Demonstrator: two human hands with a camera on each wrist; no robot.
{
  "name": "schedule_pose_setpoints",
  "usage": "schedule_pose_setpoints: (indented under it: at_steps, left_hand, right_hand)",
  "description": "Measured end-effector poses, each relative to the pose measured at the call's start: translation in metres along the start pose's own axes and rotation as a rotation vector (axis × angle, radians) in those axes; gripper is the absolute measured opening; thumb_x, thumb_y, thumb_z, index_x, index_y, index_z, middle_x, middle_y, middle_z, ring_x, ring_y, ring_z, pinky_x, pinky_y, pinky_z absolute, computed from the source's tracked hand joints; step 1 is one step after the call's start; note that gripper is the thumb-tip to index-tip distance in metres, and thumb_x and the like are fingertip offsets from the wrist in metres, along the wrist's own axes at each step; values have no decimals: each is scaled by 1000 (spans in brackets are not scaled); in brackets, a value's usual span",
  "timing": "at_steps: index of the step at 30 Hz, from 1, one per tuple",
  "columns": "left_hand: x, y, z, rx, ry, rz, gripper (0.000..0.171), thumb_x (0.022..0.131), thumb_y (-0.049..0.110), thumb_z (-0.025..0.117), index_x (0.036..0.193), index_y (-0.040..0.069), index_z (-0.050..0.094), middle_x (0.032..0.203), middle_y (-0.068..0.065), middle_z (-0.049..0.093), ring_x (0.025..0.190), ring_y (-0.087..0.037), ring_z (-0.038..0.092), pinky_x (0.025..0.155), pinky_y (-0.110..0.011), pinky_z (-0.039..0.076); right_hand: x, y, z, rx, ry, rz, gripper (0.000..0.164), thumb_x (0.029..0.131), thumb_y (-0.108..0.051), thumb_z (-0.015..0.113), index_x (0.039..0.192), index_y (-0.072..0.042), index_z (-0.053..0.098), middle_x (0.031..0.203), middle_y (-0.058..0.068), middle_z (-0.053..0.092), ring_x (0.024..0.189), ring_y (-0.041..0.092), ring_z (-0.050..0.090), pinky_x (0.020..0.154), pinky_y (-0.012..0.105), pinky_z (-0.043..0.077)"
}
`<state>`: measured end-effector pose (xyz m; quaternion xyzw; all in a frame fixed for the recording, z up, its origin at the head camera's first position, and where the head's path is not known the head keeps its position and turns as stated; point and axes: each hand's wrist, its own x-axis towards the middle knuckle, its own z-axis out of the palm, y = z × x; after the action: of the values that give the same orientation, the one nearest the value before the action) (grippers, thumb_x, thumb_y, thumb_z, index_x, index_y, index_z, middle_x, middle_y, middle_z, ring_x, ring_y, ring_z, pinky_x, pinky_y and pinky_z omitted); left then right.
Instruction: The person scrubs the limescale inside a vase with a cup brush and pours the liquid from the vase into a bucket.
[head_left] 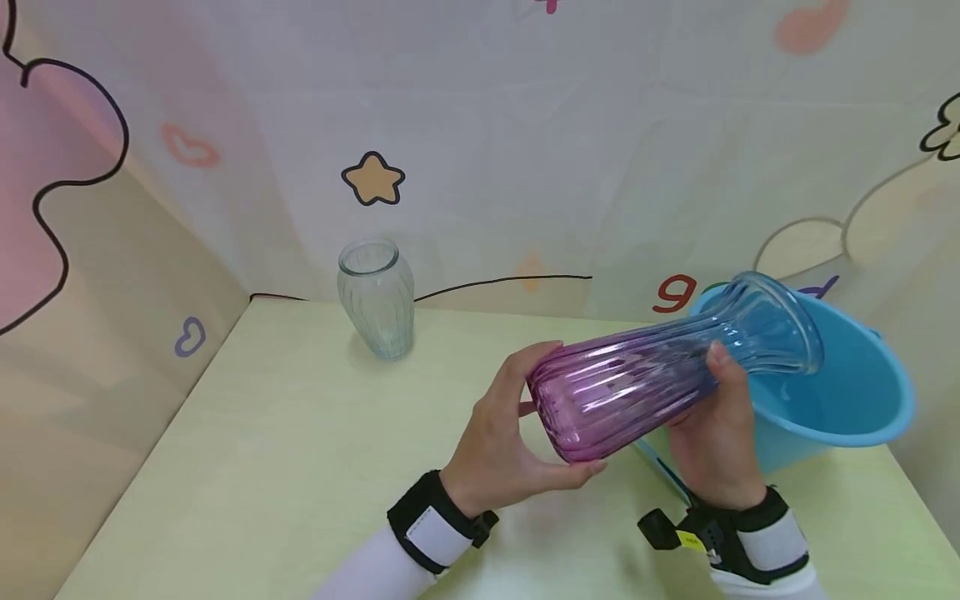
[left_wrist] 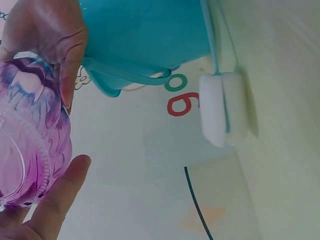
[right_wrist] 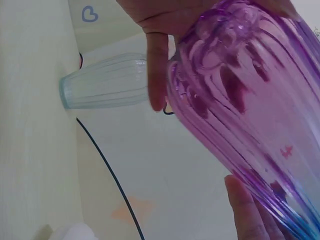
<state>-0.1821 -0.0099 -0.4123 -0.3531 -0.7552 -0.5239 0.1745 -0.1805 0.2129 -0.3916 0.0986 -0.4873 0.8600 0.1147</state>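
Observation:
A ribbed glass vase [head_left: 630, 383], pink at its base and blue toward the flared mouth, is held tilted on its side in the air. My left hand [head_left: 495, 450] holds the base end, thumb below and fingers above. Around the middle, my right hand [head_left: 716, 442] grips it from underneath, thumb on the near side. The vase's mouth reaches over the blue bucket [head_left: 832, 425]. In the left wrist view, a white sponge brush [left_wrist: 215, 110] with a thin blue handle lies on the table near the bucket; in the head view it is mostly hidden.
A clear ribbed glass vase [head_left: 378, 304] stands upright at the back of the pale table [head_left: 262, 467], near the wall. Behind the table hangs a printed backdrop [head_left: 480, 167] with stars, hearts and numbers. The bucket occupies the table's right side.

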Motion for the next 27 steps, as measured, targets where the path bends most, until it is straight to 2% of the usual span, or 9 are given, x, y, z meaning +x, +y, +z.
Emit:
schedule_pose_setpoints:
  at_steps: [7,15,23,27]
  left_hand:
    - [11,8,1,-58,87,26,114,63,22,98,155,14,31,153,-7,47,135,-22,54,90,-24,60]
    - [25,13,0,-48,191,152,114,60,19,98,153,8,33,153,-14,49,132,-27,57,90,-28,60]
    - [37,20,1,-67,229,234,115,57,14,99,151,5,34,153,-19,48,133,-29,58,95,-30,59]
    - [42,23,2,-71,244,282,115,55,11,100,150,3,35,152,-21,48,135,-30,57,99,-33,58]
  right_hand:
    - [0,3,2,70,40,-23,72,101,-45,56,159,-27,17,145,8,39,131,25,47,96,35,60]
    - [1,6,3,52,57,-12,75,98,-60,55,155,-25,23,136,7,50,122,19,60,91,36,62]
    - [2,7,2,56,31,5,80,96,-67,53,156,-25,21,137,5,50,122,17,59,93,35,61]
    - [3,9,4,69,49,4,83,95,-72,51,156,-24,23,138,4,50,124,17,58,93,35,61]
